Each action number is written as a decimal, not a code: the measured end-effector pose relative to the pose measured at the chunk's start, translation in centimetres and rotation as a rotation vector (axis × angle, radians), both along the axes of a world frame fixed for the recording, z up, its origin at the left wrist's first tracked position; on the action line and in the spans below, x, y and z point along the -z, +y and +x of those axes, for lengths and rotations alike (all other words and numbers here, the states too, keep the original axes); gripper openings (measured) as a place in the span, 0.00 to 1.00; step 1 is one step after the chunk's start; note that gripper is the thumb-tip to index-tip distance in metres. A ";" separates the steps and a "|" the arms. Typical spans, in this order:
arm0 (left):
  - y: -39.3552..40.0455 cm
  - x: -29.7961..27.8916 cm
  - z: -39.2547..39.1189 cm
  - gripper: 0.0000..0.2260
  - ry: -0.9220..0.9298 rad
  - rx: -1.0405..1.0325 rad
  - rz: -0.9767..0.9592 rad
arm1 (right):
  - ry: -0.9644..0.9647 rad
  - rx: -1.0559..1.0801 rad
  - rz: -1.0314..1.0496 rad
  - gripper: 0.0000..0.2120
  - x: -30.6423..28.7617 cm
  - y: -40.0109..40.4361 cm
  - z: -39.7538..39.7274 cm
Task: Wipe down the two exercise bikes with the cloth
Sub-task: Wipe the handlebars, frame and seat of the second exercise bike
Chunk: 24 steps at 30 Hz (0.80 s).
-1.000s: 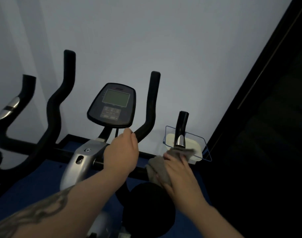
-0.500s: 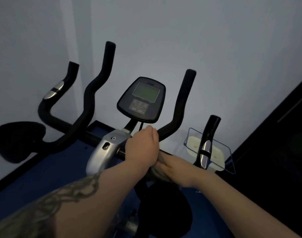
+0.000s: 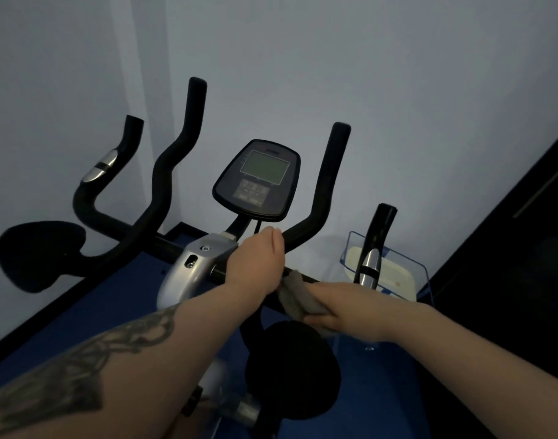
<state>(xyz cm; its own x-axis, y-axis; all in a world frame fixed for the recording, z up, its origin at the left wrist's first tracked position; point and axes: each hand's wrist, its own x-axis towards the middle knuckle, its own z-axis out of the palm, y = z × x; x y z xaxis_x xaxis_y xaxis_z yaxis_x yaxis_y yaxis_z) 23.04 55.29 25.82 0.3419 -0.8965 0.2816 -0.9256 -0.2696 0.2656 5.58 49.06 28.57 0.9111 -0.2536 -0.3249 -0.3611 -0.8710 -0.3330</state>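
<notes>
The soft grey crumpled cloth (image 3: 295,296) looks light and limp, so it should wrap round tubing easily and wants to be bunched in the palm, not pinched at a corner, or it may slip along the smooth bar. It sits on the black horizontal handlebar crossbar (image 3: 306,278) of the near exercise bike with the silver stem housing (image 3: 188,267), pressed there under the right hand (image 3: 341,315). That hand's fingers seem to curl over the cloth and bar together, though their tips are hidden beneath the fabric. The left hand (image 3: 258,261) lies just beside the cloth, on the stem side of it, fingers wrapped down round the same bar, holding the bike steady; its knuckles touch or nearly touch the cloth's edge. Beyond both sets of fingers stands the dark oval console with a grey screen (image 3: 258,179), and 2 upright black foam-covered grips rise either side of it. Below the right-hand fingers is the round black padded saddle (image 3: 292,372). The 2nd bike's black curved handlebars and saddle (image 3: 112,198) stand well apart, past the left-hand fingers, seemingly not yet reached.
</notes>
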 end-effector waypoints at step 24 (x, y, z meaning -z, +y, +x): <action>-0.1 0.5 -0.3 0.04 -0.110 -0.047 0.013 | -1.015 1.227 0.309 0.21 2.4 -2.0 -0.1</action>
<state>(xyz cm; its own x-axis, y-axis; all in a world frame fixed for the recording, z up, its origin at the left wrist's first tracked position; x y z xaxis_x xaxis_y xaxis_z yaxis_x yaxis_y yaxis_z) 22.71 55.14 25.32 0.3508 -0.8843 0.3081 -0.9354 -0.3157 0.1590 5.49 47.06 26.18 0.0810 -0.9937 0.0779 -0.2855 -0.0980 -0.9534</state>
